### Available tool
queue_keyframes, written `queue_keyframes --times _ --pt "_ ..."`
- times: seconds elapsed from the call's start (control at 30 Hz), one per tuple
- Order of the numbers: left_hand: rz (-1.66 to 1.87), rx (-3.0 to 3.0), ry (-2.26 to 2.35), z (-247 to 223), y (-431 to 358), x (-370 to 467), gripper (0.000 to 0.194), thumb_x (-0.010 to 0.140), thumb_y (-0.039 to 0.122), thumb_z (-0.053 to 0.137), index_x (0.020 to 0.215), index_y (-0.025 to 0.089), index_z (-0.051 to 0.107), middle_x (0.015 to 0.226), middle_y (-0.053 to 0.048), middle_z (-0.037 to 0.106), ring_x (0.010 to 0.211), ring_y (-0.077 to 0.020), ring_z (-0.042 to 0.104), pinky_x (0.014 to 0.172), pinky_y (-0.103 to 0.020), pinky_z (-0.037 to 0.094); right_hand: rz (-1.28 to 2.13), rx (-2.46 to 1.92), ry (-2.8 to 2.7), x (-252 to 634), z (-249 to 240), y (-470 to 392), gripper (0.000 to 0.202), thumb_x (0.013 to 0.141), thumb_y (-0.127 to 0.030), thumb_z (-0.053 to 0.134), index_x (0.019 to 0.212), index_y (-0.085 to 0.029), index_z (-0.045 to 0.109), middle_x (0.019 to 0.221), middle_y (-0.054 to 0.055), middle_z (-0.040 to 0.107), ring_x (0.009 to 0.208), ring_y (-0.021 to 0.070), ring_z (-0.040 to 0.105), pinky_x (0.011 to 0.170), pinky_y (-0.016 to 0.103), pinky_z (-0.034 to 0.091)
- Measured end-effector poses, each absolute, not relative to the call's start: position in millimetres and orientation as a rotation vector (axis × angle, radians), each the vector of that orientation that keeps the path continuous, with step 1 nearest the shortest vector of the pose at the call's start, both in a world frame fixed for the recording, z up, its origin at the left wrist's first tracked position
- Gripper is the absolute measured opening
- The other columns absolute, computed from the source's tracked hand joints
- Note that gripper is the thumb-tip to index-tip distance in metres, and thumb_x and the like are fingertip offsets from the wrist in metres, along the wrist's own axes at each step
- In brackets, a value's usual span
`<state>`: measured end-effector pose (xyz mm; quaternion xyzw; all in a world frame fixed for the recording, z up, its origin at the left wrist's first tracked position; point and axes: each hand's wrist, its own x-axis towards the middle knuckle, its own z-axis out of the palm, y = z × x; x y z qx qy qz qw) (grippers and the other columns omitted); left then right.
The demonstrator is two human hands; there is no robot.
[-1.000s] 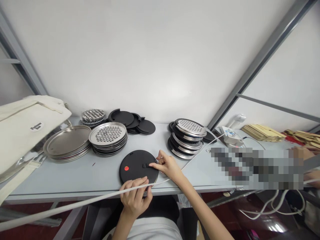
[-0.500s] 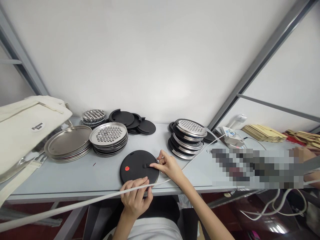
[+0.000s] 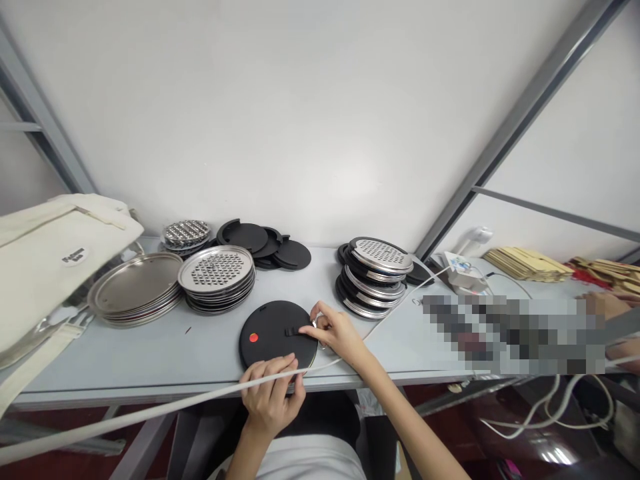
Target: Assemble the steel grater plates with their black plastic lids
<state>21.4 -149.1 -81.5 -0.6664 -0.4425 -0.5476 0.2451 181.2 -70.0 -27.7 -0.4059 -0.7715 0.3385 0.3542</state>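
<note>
A flat black round disc with a red dot lies at the front of the grey table. My left hand grips its near edge, fingers on top and thumb at the side. At the right edge my right hand pinches the disc, the thumb against a small black tab. Something small and shiny shows by the right fingertips; I cannot make out what it is. Behind the disc stands a stack of round metal grater plates. Black-rimmed grater discs are piled to the right.
Plain metal discs, black round pieces and a cream bag occupy the left and back. A white cable crosses in front of my left hand. Rightward are a power strip, yellow flat pieces and another person's hand.
The right fingers have shifted slightly at the disc's edge. Both hands otherwise keep their places, and the disc has not visibly moved.
</note>
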Motion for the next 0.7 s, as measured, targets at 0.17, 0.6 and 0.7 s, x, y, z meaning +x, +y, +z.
queue_keyframes --times 0.17,0.6,0.7 --pt "-1.485 -1.815 -1.205 -81.9 -149.9 21.0 0.009 0.078 0.017 0.059 0.082 0.020 0.066 0.079 -0.002 0.070 0.073 -0.0164 0.059 0.079 -0.032 0.040 0.797 -1.035 -2.030 180.7 -26.9 -70.8 0.031 0.083 -0.045 0.062 0.072 -0.019 0.048 0.050 -0.010 0.028 0.049 0.0077 0.024 0.047 0.020 0.025" --pt "-1.479 -1.805 -1.225 -80.6 -150.8 22.1 0.007 0.079 0.019 0.060 0.082 0.021 0.066 0.079 -0.001 0.070 0.074 -0.0163 0.058 0.080 -0.031 0.038 0.720 -1.083 -1.927 181.8 -24.7 -69.0 0.016 0.094 -0.037 0.045 0.093 -0.021 0.046 0.058 -0.005 0.049 0.053 0.0123 0.048 0.058 0.023 0.039" --pt "-1.481 -1.810 -1.210 -81.5 -150.4 21.4 0.008 0.078 0.018 0.060 0.084 0.020 0.066 0.079 -0.002 0.070 0.074 -0.0166 0.059 0.079 -0.032 0.039 0.709 -1.059 -1.967 181.4 -26.2 -68.5 0.014 0.095 -0.035 0.043 0.096 -0.021 0.045 0.059 -0.005 0.049 0.054 0.0125 0.047 0.059 0.024 0.039"
